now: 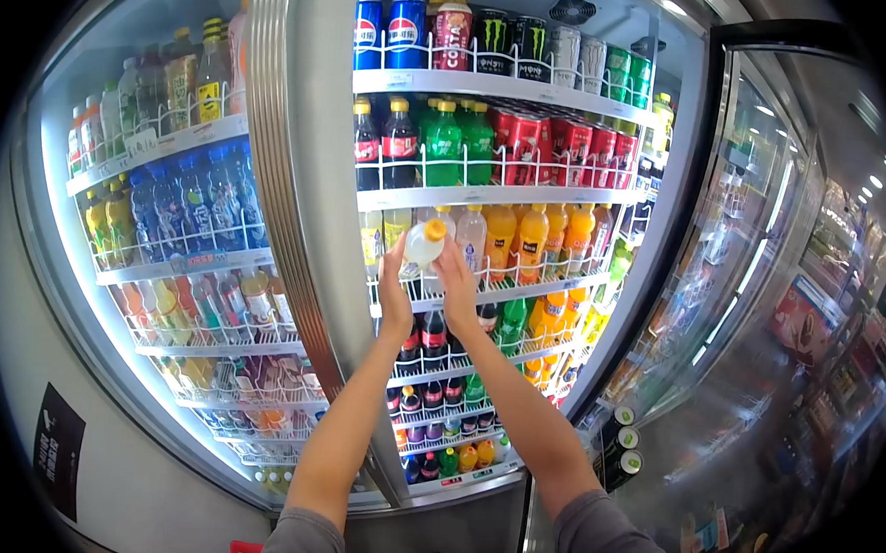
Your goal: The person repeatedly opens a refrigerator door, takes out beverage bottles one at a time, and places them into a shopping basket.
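Watching through the head camera, I am holding a small pale bottle with a yellow-orange cap between two bare hands, in front of the middle shelves of a lit drinks fridge. My left hand is closing against the bottle's left side, while my right hand is pressing its bent fingers against the right side. The bottle is tilting, its cap leaning up and slightly right; I am not managing to read any label on it. Just behind it, clear bottles with pale caps are standing on a white wire-fronted shelf, and orange plastic juice bottles are lining up to their right. One shelf higher, green plastic bottles are standing beside red metal cans, and above those I am seeing blue metal cans. Across a silver metal frame, blue-labelled bottles are filling a shelf in the left bay. On the right, a dark-framed glass door is standing open. Short grey sleeves are covering the upper arms.
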A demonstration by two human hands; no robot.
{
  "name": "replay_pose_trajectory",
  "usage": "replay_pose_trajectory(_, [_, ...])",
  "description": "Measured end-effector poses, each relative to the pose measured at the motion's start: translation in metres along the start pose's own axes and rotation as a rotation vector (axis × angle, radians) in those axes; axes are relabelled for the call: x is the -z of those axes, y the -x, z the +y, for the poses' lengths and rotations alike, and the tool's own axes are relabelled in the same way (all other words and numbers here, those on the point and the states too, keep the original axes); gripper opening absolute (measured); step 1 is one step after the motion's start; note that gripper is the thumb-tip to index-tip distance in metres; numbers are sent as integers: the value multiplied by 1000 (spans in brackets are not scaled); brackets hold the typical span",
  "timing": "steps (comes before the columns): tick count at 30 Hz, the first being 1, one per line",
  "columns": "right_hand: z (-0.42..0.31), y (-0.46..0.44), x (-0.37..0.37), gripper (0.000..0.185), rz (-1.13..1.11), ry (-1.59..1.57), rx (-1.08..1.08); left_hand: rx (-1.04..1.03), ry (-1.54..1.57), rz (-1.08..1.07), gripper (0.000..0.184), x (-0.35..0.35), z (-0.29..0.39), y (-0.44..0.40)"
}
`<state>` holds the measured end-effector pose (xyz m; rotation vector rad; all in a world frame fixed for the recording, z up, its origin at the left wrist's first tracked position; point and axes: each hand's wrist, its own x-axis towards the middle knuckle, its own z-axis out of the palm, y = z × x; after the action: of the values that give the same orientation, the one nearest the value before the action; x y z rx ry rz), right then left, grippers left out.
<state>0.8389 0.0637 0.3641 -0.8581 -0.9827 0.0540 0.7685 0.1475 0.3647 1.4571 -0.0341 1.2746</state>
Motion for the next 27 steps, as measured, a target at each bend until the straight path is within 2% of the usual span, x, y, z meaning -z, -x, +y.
replay_pose_trajectory(2, [-16, 4, 6, 52, -2, 242, 123, -26, -22, -96, 55, 2, 11, 3])
replay_pose_trajectory(4, [-42, 16, 9, 52, -15, 284, 106, -68, -59, -120, 52, 1, 30, 13])
replay_pose_trajectory(6, [-57, 27, 19, 56, -52, 267, 64, 118, 77, -212, 45, 1, 48, 31])
replay_pose_trajectory(7, [-61, 35, 27, 56, -52, 274, 68, 116, 85, -214, 45, 1, 49, 38])
replay_pose_trajectory(9, [-75, 52, 39, 61, -51, 409, 54, 160, -12, -368, 49, 2, 49, 52])
replay_pose_trajectory(10, [-85, 64, 44, 62, -25, 349, -41, 125, -17, -399, 54, 0, 49, 62])
replay_pose_trajectory(11, [-92, 78, 48, 62, 15, 354, -39, 163, -5, -441, 60, -2, 50, 72])
replay_pose_trajectory(14, [-121, 115, 56, 61, 59, 277, -241, 284, 66, -606, 70, -5, 41, 100])
replay_pose_trajectory(15, [-128, 127, 59, 61, 86, 284, -235, 335, 195, -632, 69, -8, 46, 111])
replay_pose_trajectory(18, [-153, 157, 62, 59, 106, 340, -348, 450, 171, -727, 70, -4, 64, 139])
replay_pose_trajectory(22, [-179, 191, 61, 57, 117, 328, -418, 497, 164, -709, 71, 0, 102, 182])
replay_pose_trajectory(27, [-201, 225, 38, 56, 60, 284, -509, 494, 202, -587, 72, 26, 143, 233])
